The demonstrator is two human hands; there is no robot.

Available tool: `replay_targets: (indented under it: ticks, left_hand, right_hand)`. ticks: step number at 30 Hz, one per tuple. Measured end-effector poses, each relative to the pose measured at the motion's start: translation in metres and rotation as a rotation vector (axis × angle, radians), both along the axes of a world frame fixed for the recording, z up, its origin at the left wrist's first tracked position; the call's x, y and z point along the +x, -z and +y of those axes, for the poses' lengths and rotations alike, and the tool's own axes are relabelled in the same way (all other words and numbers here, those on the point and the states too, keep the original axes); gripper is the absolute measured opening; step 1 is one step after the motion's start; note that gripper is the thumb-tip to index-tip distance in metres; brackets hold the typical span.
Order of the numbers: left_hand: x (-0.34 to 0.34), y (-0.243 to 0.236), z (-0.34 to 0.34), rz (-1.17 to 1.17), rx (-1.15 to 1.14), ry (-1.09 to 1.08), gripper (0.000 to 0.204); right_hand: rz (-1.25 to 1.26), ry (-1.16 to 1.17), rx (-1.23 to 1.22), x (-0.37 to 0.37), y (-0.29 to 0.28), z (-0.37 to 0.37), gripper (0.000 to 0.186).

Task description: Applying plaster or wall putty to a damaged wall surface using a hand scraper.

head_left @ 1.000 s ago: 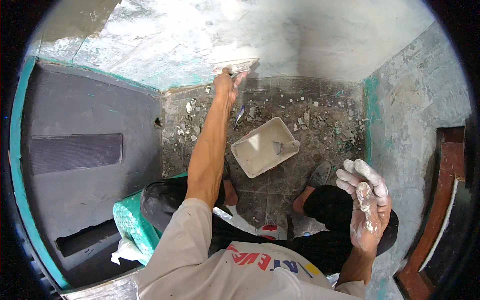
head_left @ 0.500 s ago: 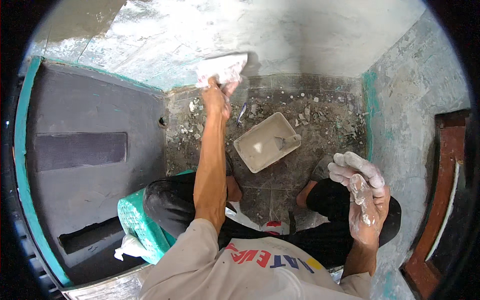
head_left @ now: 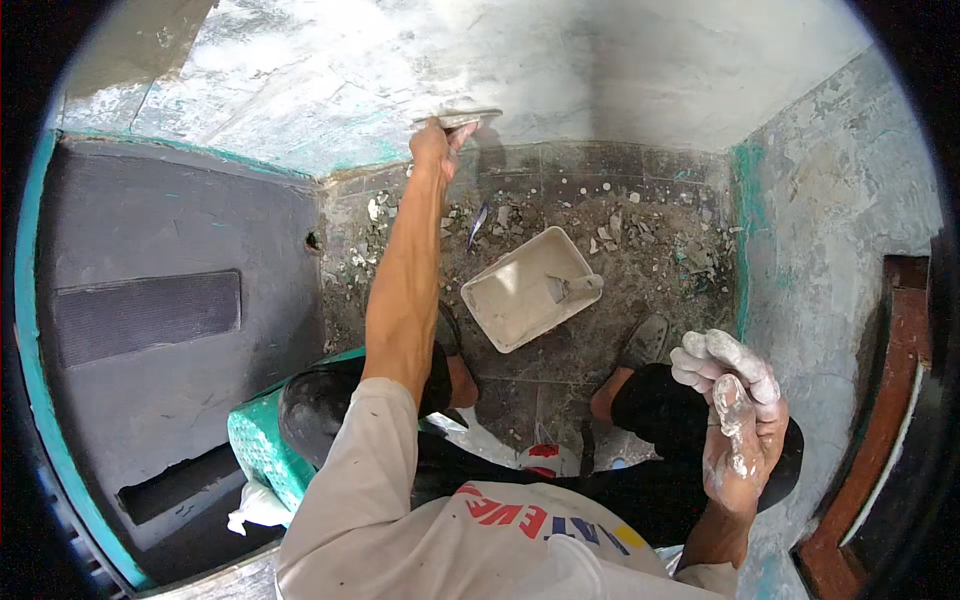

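My left hand (head_left: 435, 148) reaches out to the wall in front and grips a flat, pale putty spreader (head_left: 462, 117). Seen nearly edge-on, the spreader lies against the low part of the white-smeared wall (head_left: 390, 70). My right hand (head_left: 735, 410) hovers over my right knee, its half-bent fingers coated in white paste, with the thumb apart and nothing visible in it. Between my feet and the wall sits a cream rectangular tray (head_left: 490, 307) on the floor. A small putty knife (head_left: 572, 288) rests inside the tray, at its right end.
Crumbled debris (head_left: 620, 230) litters the floor along the wall, with a slim purple-white object (head_left: 478, 225) among it. A green plastic stool (head_left: 265, 450) is under me at left. A dark grey panel (head_left: 190, 220) borders the left, a patchy wall (head_left: 820, 200) with a brown frame (head_left: 900, 340) the right.
The spreader has tilted from showing its broad face to nearly edge-on, still in my left hand at the wall. My right hand shifts slightly down in the picture, its pose much the same.
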State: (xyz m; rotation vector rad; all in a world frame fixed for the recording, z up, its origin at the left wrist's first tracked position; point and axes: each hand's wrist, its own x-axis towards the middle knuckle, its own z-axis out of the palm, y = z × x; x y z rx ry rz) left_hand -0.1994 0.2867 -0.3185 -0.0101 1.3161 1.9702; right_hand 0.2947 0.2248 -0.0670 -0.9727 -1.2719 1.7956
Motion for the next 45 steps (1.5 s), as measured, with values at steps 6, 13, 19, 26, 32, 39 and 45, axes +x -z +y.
replay_targets:
  ticks: [6, 13, 19, 26, 32, 39, 45]
  left_hand:
    - [0.035, -0.099, 0.004, 0.017, 0.065, 0.016, 0.039]
    - [0.096, -0.149, -0.057, 0.199, 0.192, -0.062, 0.041]
    - [0.095, 0.005, -0.062, -0.030, -0.003, -0.145, 0.040]
    - [0.057, 0.110, -0.030, -0.163, -0.049, -0.136, 0.040]
    - [0.029, 0.110, -0.007, -0.163, -0.038, -0.120, 0.041]
    - [0.026, 0.050, -0.019, 0.029, 0.040, -0.087, 0.040]
    - [0.050, -0.024, -0.018, 0.064, 0.081, -0.057, 0.038]
  right_hand:
    - [0.006, -0.023, 0.033, 0.004, -0.007, -0.003, 0.038]
    - [0.034, -0.091, 0.097, 0.006, -0.009, -0.006, 0.035]
    - [-0.011, -0.070, 0.068, 0.003, 0.000, -0.006, 0.034]
    - [-0.099, 0.012, 0.028, -0.005, 0.011, -0.002, 0.038]
    - [-0.201, 0.045, 0.020, -0.015, 0.013, 0.003, 0.041]
    - [-0.158, 0.013, 0.014, -0.017, 0.006, 0.001, 0.041]
    - [-0.079, -0.014, 0.000, -0.010, 0.000, -0.002, 0.039]
